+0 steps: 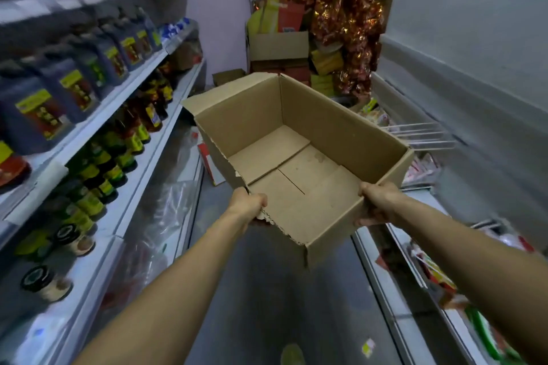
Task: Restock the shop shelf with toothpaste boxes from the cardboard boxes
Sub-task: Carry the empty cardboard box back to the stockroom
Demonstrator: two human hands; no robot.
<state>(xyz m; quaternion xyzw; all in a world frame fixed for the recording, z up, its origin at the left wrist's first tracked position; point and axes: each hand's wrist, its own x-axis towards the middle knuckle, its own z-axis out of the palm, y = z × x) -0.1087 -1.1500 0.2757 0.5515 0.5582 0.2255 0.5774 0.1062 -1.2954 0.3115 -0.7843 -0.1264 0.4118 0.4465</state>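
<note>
An open brown cardboard box [299, 157] hangs in the air in the middle of the aisle, held out in front of me. Its inside is bare, with only the bottom flaps showing and no toothpaste boxes in sight. My left hand [249, 206] grips the near rim at its left corner, where the edge is torn. My right hand [378, 201] grips the near right corner, fingers curled under the wall. The box tilts slightly away from me.
Shelves [98, 157] on the left carry dark jugs and sauce bottles. At the aisle's far end stands a pile of cartons [278, 47] and copper tinsel [332, 9]. On the right are a wire rack [421, 135] and low shelves with packets. The grey floor [281, 290] runs below.
</note>
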